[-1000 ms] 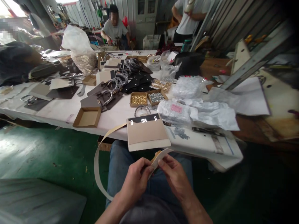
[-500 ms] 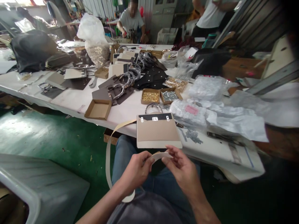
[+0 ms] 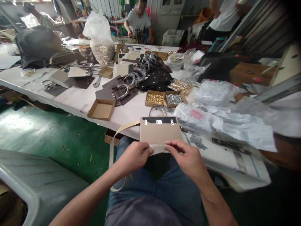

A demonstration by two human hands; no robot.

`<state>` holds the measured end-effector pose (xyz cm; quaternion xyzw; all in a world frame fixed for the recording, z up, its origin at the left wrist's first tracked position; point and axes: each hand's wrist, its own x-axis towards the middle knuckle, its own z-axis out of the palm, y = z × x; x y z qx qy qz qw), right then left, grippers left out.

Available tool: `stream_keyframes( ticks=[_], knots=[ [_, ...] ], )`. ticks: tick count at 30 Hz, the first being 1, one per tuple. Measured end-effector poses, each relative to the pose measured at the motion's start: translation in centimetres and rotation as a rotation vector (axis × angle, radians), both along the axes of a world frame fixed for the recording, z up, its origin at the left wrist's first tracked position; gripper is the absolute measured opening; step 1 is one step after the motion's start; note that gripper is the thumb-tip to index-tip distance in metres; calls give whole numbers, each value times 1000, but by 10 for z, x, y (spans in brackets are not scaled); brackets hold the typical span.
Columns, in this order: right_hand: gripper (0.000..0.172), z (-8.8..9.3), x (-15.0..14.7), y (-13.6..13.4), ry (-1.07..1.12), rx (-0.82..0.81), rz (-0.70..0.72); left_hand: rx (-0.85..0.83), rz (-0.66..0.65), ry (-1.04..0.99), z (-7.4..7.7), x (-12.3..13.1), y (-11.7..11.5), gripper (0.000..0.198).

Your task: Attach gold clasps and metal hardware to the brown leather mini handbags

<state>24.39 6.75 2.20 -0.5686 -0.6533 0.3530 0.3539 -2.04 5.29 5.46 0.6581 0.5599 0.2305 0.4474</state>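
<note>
A long cream strap is pinched at two places, by my left hand and my right hand. Between the hands the strap runs nearly straight, over the lower edge of a beige bag panel. That panel lies at the table's front edge, with a black band, white-edged cutouts and a wrapped handle at its top. More of the strap loops down at the left, beside my left forearm, and reaches up to the panel's left side.
Behind the panel stand boxes of gold pieces and silver pieces. An open cardboard box sits at left, plastic-wrapped bundles at right. A grey bin is at lower left. A person sits across the table.
Both hands have moved up to the panel's lower edge, and the strap between them has gone from curved to nearly straight. My right hand's fingers have come closer together. The view has shifted slightly.
</note>
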Motion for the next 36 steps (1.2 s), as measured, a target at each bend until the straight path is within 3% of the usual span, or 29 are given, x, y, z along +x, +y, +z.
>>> stream_keyframes(
  ticks=[4, 7, 11, 15, 20, 28, 33, 36],
  knots=[
    [29, 2, -6, 34, -35, 16, 17, 10, -35, 22, 3, -4, 40, 45],
    [38, 2, -12, 72, -74, 78, -11, 80, 8, 94, 0, -2, 81, 45],
    [47, -6, -20, 123, -126, 135, -41, 168, 108, 234, -11, 6, 130, 39],
    [46, -21, -22, 151, -196, 116, -31, 121, 104, 244, -24, 6, 158, 41],
    [48, -30, -18, 158, -191, 63, -14, 35, 48, 116, -32, -1, 172, 45],
    [43, -28, -22, 158, -301, 105, -24, -33, 84, 73, -45, 0, 175, 44],
    [32, -33, -26, 156, -418, 127, -62, -1, 97, 140, -43, 3, 174, 41],
    [35, -36, -23, 159, -468, 192, -96, -3, 104, 167, -40, 4, 173, 38]
  ],
)
